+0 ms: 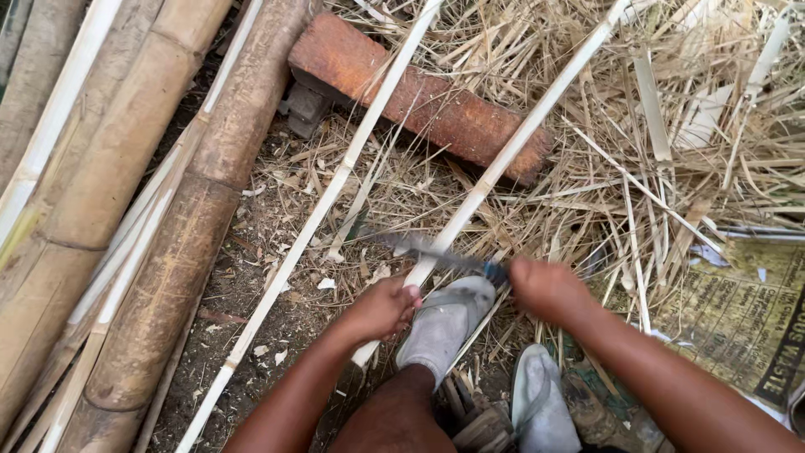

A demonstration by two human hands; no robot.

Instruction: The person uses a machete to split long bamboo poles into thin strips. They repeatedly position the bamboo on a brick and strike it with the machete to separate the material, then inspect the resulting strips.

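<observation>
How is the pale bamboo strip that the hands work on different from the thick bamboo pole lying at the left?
The bamboo strip is thin, flat and whitish; the bamboo pole is thick, round and brown. The left hand grips the strip, and the right hand holds a blurred blade against it; the pole lies untouched. Both are long and run diagonally.

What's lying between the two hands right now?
In the head view, between the left hand and right hand sit the grey-shoed foot, the pale bamboo strip and the blurred blade.
</observation>
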